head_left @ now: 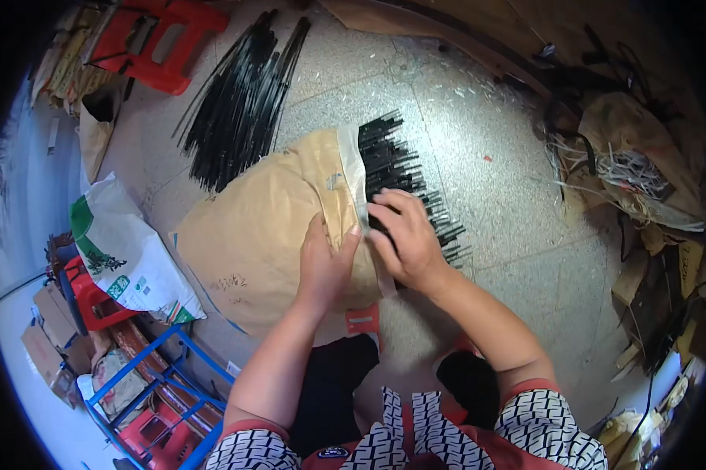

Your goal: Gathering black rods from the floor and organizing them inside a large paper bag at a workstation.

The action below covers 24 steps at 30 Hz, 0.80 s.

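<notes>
A large tan paper sack (243, 227) lies on the floor in front of me, with a whitish band along its open mouth on the right. A dense bundle of thin black rods (392, 160) sticks out of that mouth, its ends uneven. My left hand (327, 262) is closed over a fold of the sack close to the mouth, thumb on the right side. My right hand (412, 243) is at the mouth's edge beside the rods, its fingers bent and apart. The inner part of the bundle is hidden inside the sack.
Loose black rods (243, 94) lie beyond the sack, near a red plastic stool (161, 39). To the left are a white-and-green bag (133, 251) and a blue metal frame (145, 368). A bag of white strips (631, 168) stands at right, and small scraps dot the floor.
</notes>
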Tool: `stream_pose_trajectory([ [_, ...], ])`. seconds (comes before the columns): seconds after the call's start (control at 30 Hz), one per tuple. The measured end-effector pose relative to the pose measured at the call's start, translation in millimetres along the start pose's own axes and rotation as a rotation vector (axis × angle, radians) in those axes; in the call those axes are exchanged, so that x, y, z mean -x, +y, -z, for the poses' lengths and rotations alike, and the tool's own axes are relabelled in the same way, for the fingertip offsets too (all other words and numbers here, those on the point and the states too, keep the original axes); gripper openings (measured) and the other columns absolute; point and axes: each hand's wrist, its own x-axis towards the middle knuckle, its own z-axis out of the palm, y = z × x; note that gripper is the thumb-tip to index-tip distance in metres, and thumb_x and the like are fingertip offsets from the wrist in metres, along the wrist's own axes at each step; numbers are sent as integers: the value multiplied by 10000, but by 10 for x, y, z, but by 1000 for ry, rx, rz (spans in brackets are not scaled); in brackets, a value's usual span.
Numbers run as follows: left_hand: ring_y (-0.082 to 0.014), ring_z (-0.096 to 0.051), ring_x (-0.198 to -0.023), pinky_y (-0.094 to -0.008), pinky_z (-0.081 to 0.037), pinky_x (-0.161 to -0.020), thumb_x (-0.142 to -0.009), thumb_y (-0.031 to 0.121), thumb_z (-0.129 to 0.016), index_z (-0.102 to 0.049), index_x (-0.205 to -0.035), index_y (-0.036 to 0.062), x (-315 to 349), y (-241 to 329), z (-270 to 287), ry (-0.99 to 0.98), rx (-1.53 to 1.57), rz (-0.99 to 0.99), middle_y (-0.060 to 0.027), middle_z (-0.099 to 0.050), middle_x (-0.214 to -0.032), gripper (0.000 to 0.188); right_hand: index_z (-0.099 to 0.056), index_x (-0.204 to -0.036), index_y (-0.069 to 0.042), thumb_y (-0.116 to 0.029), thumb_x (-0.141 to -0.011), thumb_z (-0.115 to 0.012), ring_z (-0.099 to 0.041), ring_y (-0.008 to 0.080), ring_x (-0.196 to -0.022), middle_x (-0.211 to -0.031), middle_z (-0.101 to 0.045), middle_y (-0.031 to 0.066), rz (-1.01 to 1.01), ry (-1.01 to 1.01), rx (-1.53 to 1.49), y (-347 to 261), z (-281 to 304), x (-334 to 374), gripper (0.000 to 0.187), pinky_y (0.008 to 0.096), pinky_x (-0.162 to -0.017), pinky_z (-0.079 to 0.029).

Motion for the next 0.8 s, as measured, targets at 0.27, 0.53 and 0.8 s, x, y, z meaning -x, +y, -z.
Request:
stream_pose_trajectory([
  [0.27,-245,-621,-954,-336,-495,-837,-850,192,-679,-386,-1274,-81,392,-274,-169,23,340,383,-172,-616,-1067,583,-600,-1046,13,12,-870,-570,-604,246,-849,-948,-589,152,-547,8,-88,-596,192,495,178,304,-749,-487],
  [0.53,-325,-611,-1034,-376,-465,-880,-792,467,-692,-520,-1156,-57,530,-232,-403,59,0,479,-235,-631,-1078,661,-591,-949,-3,-141,-952,-530,-533,100,-652,-739,-575,31,-1042,-145,-130,-982,685,685,151,259,-611,-453],
  [0.8,-358,-593,-1061,-385,-457,-902,-703,526,-749,-487,-1171,-103,479,-109,-390,-67,47,701,-281,-605,-1103,826,-586,-837,1,-171,-894,-598,-590,383,-711,-779,-605,196,-801,-307,147,-702,994,467,182,402,-634,-475],
])
